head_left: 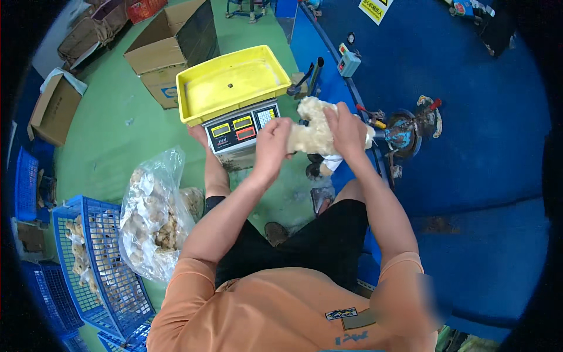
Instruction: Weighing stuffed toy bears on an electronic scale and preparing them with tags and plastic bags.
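Observation:
A fluffy cream plush toy [316, 134] is held up in front of me between both hands. My left hand [272, 146] is closed round a narrow part on the plush's left side. My right hand [347, 130] grips the right side of its body, with the fingers partly hidden by fur. The plush's right end is up against a metal nozzle [380, 135] that sticks out from the blue machine; whether the nozzle enters it is hidden. Something white [333, 164] hangs below the plush.
A digital scale [237, 130] with a yellow tray [234, 88] stands just ahead on the left. A clear bag [153, 217] of plush pieces and a blue basket [111, 258] are at my left. Beyond are cardboard boxes [164, 70]. The blue machine [469, 158] fills the right side.

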`<move>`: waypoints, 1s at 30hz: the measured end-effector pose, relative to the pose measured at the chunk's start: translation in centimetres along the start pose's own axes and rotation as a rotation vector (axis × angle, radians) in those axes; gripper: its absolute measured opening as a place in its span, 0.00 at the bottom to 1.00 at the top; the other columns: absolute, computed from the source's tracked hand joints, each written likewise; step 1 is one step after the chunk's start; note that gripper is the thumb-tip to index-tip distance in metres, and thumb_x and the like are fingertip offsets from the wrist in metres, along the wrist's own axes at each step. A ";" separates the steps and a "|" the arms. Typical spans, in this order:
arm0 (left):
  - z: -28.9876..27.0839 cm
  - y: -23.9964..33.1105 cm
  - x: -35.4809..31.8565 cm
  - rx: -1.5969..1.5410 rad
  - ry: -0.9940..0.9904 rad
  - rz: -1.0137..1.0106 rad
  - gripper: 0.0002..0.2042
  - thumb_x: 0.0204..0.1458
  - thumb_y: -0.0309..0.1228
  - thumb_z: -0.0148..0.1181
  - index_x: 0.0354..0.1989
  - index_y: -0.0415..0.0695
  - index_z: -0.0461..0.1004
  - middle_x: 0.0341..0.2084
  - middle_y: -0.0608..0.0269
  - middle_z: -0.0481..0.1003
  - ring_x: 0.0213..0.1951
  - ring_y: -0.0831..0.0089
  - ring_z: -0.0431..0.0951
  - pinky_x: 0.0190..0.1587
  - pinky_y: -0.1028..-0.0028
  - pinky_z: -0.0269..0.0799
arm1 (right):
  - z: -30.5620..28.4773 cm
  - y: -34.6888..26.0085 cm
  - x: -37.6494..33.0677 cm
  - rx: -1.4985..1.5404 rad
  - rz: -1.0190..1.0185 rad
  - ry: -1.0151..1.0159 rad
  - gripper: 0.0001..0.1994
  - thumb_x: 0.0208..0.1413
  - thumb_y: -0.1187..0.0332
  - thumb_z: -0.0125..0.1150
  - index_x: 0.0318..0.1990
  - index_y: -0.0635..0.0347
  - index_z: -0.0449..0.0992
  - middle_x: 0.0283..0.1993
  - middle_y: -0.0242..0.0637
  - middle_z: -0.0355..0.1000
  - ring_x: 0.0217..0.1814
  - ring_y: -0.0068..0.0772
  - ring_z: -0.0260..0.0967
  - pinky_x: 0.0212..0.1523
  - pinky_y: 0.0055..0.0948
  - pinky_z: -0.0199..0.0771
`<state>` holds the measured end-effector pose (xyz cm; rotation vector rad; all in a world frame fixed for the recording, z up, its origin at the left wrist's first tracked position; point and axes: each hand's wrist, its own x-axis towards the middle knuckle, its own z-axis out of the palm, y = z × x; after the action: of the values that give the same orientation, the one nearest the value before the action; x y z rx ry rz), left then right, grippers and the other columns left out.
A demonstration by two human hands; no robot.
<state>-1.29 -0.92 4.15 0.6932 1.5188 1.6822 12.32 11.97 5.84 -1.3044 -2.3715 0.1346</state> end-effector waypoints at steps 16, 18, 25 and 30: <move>-3.3 -1.9 -2.8 0.798 -0.207 0.341 0.43 0.51 0.34 0.65 0.73 0.43 0.47 0.53 0.41 0.74 0.48 0.51 0.78 0.48 0.62 0.74 | 0.7 -5.5 0.1 0.043 -0.122 -0.189 0.20 0.66 0.50 0.47 0.34 0.59 0.68 0.29 0.51 0.76 0.32 0.63 0.72 0.33 0.55 0.67; -2.7 -3.7 -3.7 0.741 -0.165 0.344 0.44 0.50 0.33 0.65 0.73 0.42 0.46 0.54 0.41 0.73 0.49 0.51 0.78 0.49 0.61 0.73 | 0.5 -6.1 -0.3 0.050 -0.177 -0.218 0.19 0.66 0.51 0.46 0.35 0.59 0.69 0.31 0.51 0.76 0.33 0.61 0.72 0.34 0.54 0.68; -1.8 -3.2 -3.6 0.422 -0.062 0.424 0.45 0.49 0.30 0.65 0.73 0.40 0.43 0.56 0.40 0.71 0.54 0.49 0.75 0.55 0.60 0.70 | -1.4 -3.1 -4.1 0.588 -0.316 0.059 0.13 0.64 0.62 0.50 0.44 0.62 0.75 0.40 0.46 0.77 0.39 0.51 0.72 0.43 0.43 0.71; -3.5 -5.4 -2.7 0.447 -0.184 0.530 0.42 0.49 0.28 0.63 0.72 0.39 0.46 0.57 0.41 0.70 0.54 0.49 0.74 0.55 0.61 0.70 | 0.8 2.6 -9.3 0.678 0.096 0.211 0.09 0.57 0.71 0.58 0.45 0.62 0.75 0.45 0.41 0.75 0.43 0.44 0.71 0.46 0.37 0.70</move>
<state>-1.63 -5.04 -1.41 1.5556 1.6871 1.5840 18.38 5.79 1.44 -1.0282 -1.8366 0.7206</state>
